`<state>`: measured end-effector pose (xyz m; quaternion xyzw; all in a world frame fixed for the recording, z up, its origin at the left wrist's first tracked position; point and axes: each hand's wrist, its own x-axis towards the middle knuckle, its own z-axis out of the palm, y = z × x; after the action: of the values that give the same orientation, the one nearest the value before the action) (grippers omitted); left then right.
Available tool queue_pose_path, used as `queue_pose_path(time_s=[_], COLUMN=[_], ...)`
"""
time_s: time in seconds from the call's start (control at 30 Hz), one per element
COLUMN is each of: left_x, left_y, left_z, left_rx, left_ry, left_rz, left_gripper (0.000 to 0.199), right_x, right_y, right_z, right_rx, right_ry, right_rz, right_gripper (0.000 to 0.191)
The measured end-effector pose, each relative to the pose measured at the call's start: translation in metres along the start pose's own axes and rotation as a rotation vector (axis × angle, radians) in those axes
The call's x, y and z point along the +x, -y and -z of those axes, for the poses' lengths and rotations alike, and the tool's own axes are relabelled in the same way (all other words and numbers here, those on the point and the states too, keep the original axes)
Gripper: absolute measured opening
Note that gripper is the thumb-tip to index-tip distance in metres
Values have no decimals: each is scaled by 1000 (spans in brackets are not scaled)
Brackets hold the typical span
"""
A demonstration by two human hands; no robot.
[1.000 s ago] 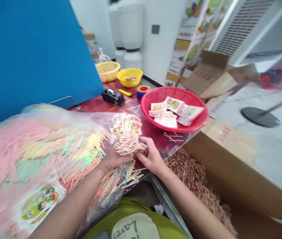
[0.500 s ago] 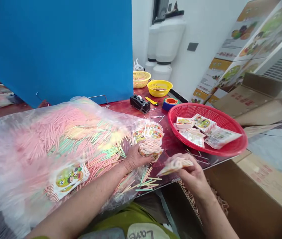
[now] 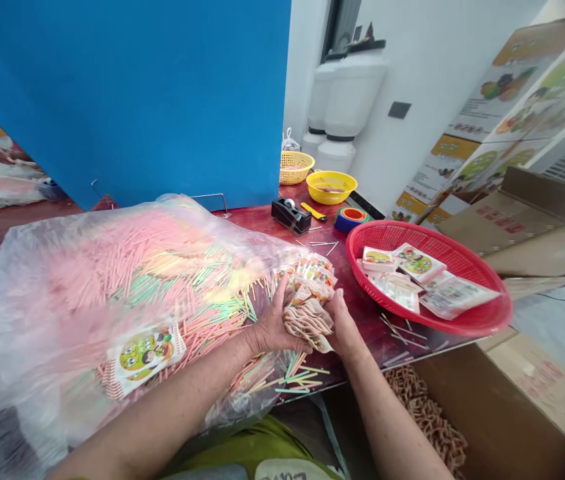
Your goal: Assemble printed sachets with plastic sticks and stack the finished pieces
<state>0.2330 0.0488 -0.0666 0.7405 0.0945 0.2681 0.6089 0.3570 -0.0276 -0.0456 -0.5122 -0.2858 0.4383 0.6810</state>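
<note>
A stack of printed packets (image 3: 308,324) stands on edge between my hands at the table's front. My left hand (image 3: 275,327) wraps its left side, thumb up and fingers beneath. Against the right side presses my right hand (image 3: 345,325), its fingers partly hidden behind the packets. More printed packets (image 3: 315,270) lie just beyond the stack. To the left, a big clear plastic bag (image 3: 82,220) is spread open with pink, yellow and green sticks (image 3: 197,267). Another packet pile (image 3: 145,357) rests on it.
A red basket (image 3: 482,320) with packets stands at the right. Behind are a tape dispenser (image 3: 291,217), yellow cutter (image 3: 314,212), tape rolls (image 3: 351,219) and yellow baskets (image 3: 331,188). Below the table edge, a cardboard box (image 3: 502,393) holds brown twisted pieces (image 3: 427,413).
My right hand has moved left with its packet and now meets the stack in my left hand. The view has shifted slightly, and more of the box below shows.
</note>
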Motion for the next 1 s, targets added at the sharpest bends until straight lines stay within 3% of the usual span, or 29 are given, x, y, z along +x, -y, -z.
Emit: queue_pose_path(time_s=[0.1,0.23,0.4,0.6,0.67,0.73,0.83,0.9,1.0], left_x=[1,0,-9,-8,-5,-3,0,2,0], left_y=[2,2,-10,-15,-9,-3,0,-2,-8], left_z=[-2,1,8,4,2,2,1,0,2], left_rx=[12,86,24,15,-64,-101,-57,-64,-126], left_ry=[-32,-73,-50,-38,-59,-76,-79,-55,15], left_rz=[47,61,88,130,118,141,197,193,163], left_gripper=[148,150,149,147,143,136,126,115,105], right_x=[-2,-3,-10,-19,-24,-31,-36,-34,-27], right_y=[-1,2,2,-9,-6,-1,4,1,-11], right_z=[-3,-1,3,2,9,20,32,31,22], right_rx=[34,-86,134,196,171,60,-227,-379,-441], right_ry=[-52,-97,-100,-178,-93,126,403,415,255], right_rz=[-105,-71,-151,-90,-39,6,38,74,181], right_gripper=[66,68,66,68,74,81,107,112,107])
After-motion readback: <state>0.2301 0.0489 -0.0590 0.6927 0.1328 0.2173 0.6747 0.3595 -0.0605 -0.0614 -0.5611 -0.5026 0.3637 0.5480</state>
